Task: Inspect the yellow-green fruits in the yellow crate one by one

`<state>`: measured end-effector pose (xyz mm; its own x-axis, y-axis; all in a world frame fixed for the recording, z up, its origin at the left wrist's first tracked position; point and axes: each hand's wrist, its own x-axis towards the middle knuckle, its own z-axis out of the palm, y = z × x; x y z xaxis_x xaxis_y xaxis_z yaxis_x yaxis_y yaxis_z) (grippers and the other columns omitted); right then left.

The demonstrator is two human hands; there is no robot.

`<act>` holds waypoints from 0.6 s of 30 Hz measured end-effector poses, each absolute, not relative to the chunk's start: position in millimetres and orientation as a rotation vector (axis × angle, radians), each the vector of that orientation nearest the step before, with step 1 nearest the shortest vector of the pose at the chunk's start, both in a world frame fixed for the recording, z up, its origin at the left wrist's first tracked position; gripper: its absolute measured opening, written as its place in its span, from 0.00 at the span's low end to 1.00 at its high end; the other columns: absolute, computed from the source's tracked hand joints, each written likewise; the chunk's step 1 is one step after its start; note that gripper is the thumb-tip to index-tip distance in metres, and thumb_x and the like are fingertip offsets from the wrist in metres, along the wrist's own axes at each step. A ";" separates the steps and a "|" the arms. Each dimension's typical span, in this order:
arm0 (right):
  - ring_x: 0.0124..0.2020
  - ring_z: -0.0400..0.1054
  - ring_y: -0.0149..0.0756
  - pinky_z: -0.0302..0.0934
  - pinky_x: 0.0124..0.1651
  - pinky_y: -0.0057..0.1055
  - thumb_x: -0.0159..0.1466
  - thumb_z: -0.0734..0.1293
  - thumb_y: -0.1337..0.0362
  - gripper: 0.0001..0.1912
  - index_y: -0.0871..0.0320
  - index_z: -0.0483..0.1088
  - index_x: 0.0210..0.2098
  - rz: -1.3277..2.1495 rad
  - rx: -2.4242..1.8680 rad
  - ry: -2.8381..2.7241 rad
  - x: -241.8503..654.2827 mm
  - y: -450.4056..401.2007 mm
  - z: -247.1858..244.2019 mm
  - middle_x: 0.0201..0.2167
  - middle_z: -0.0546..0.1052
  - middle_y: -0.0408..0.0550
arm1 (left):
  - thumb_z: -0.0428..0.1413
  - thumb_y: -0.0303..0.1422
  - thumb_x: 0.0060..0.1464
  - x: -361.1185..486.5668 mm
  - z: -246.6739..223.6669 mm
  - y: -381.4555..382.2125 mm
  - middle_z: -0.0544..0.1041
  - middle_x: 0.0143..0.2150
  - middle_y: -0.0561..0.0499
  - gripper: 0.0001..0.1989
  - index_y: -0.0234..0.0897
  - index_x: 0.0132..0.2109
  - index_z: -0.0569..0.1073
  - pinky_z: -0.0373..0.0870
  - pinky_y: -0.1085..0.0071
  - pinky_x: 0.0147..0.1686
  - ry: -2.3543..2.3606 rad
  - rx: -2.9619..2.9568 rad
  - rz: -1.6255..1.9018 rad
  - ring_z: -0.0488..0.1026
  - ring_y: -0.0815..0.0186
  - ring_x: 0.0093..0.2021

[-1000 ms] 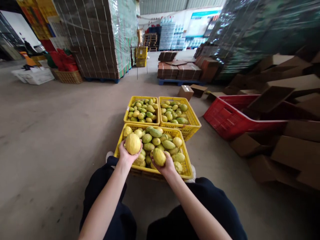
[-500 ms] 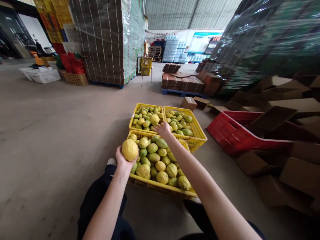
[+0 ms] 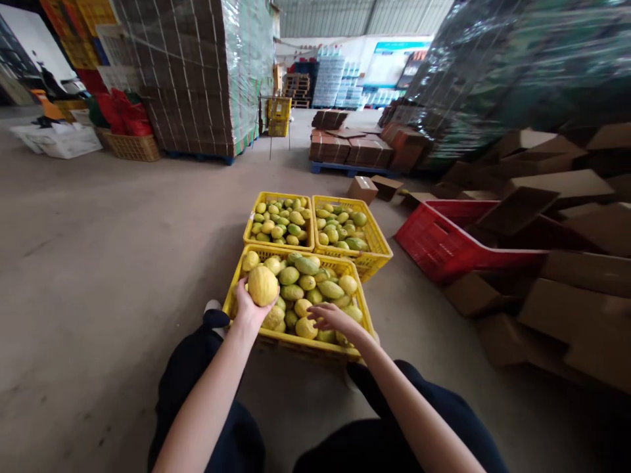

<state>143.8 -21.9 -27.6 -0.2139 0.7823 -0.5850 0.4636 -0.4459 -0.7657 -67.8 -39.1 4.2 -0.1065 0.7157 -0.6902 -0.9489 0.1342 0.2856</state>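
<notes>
My left hand (image 3: 250,309) holds a large round yellow fruit (image 3: 263,286) with faint ridges, cupped from below and the side. It is over the left part of the front yellow crate (image 3: 363,295), which is full of yellow and green oval fruits (image 3: 290,293). My right hand (image 3: 332,318) is held over the right front of that same crate, fingers apart and nothing in them. Whether its fingertips touch the fruit below, I cannot tell. Behind stand a back left yellow crate (image 3: 249,223) and a back right yellow crate (image 3: 379,244), both holding similar fruits.
A red crate (image 3: 436,243) with cardboard in it stands to the right, among loose cardboard boxes (image 3: 552,322). Flattened cartons lie on a blue pallet (image 3: 335,168) farther back. A tall wrapped stack (image 3: 192,85) rises at the left, near a wicker basket (image 3: 133,146).
My right hand has drawn back from the back left crate to the front one. A yellow fruit near its fingers is no longer there. The left hand keeps its fruit, now nearer the crate.
</notes>
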 end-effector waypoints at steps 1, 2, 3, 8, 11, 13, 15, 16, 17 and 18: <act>0.35 0.74 0.37 0.66 0.43 0.33 0.65 0.64 0.63 0.09 0.60 0.75 0.35 1.630 -1.747 -1.601 144.8 -25.3 -21.9 0.39 0.81 0.53 | 0.49 0.41 0.60 -62.6 -1.1 -38.8 0.77 0.40 0.44 0.16 0.39 0.49 0.73 0.77 0.64 0.32 0.892 -0.336 1.428 0.77 0.57 0.39; 0.38 0.74 0.39 0.66 0.45 0.33 0.66 0.64 0.62 0.10 0.59 0.76 0.34 1.530 -1.695 -1.778 144.5 -29.1 -15.6 0.38 0.81 0.52 | 0.49 0.41 0.61 -57.2 -7.2 -38.9 0.77 0.40 0.44 0.16 0.39 0.49 0.72 0.77 0.64 0.32 0.928 -0.329 1.393 0.76 0.57 0.39; 0.41 0.74 0.41 0.66 0.47 0.34 0.66 0.64 0.62 0.11 0.59 0.76 0.33 1.440 -1.633 -1.952 143.2 -33.5 -9.3 0.38 0.81 0.52 | 0.48 0.42 0.61 -51.6 -13.9 -39.5 0.76 0.40 0.45 0.16 0.39 0.49 0.72 0.77 0.64 0.31 0.966 -0.329 1.350 0.76 0.58 0.38; 0.42 0.77 0.43 0.68 0.45 0.33 0.69 0.60 0.59 0.18 0.59 0.80 0.40 1.142 -1.442 -2.682 135.0 -64.5 4.9 0.40 0.83 0.54 | 0.49 0.40 0.60 -24.2 -51.5 -54.1 0.74 0.44 0.42 0.18 0.38 0.54 0.69 0.76 0.62 0.28 1.115 -0.384 1.081 0.76 0.55 0.39; 0.47 0.78 0.52 0.69 0.46 0.37 0.66 0.65 0.61 0.16 0.63 0.80 0.43 1.037 -1.538 -2.930 134.1 -77.3 0.1 0.45 0.82 0.62 | 0.50 0.39 0.59 -5.4 -63.4 -58.6 0.73 0.49 0.40 0.20 0.40 0.56 0.67 0.77 0.61 0.31 1.206 -0.327 0.966 0.75 0.51 0.46; 0.49 0.77 0.54 0.70 0.47 0.38 0.65 0.66 0.61 0.17 0.66 0.80 0.46 1.026 -1.568 -2.961 135.4 -81.0 -1.8 0.46 0.82 0.65 | 0.48 0.37 0.60 10.8 -58.6 -46.0 0.71 0.53 0.40 0.21 0.41 0.59 0.64 0.78 0.58 0.35 1.232 -0.243 0.942 0.73 0.49 0.52; 0.51 0.76 0.55 0.69 0.51 0.40 0.67 0.63 0.62 0.19 0.68 0.78 0.49 0.973 -1.598 -2.949 138.2 -83.0 -0.2 0.48 0.80 0.68 | 0.47 0.36 0.61 31.1 -41.7 -14.6 0.69 0.58 0.38 0.23 0.39 0.62 0.61 0.78 0.52 0.40 1.205 -0.155 0.927 0.69 0.47 0.58; 0.53 0.75 0.56 0.68 0.53 0.42 0.68 0.61 0.63 0.20 0.70 0.77 0.50 0.934 -1.616 -2.933 140.3 -83.8 1.6 0.49 0.80 0.69 | 0.47 0.36 0.61 42.8 -29.0 8.0 0.68 0.59 0.38 0.24 0.38 0.63 0.60 0.78 0.51 0.42 1.188 -0.110 0.940 0.67 0.47 0.60; 0.53 0.75 0.56 0.67 0.54 0.43 0.69 0.60 0.64 0.20 0.71 0.76 0.52 0.903 -1.629 -2.913 142.7 -84.7 3.7 0.50 0.79 0.70 | 0.47 0.37 0.61 55.2 -14.1 34.1 0.67 0.61 0.39 0.25 0.38 0.64 0.59 0.77 0.51 0.44 1.154 -0.052 0.965 0.66 0.47 0.61; 0.53 0.75 0.56 0.66 0.55 0.44 0.68 0.60 0.65 0.20 0.72 0.75 0.52 0.891 -1.635 -2.895 145.4 -85.6 5.7 0.50 0.79 0.70 | 0.47 0.39 0.61 68.2 2.3 62.1 0.67 0.63 0.39 0.26 0.38 0.64 0.59 0.77 0.51 0.45 1.103 0.011 0.983 0.66 0.48 0.62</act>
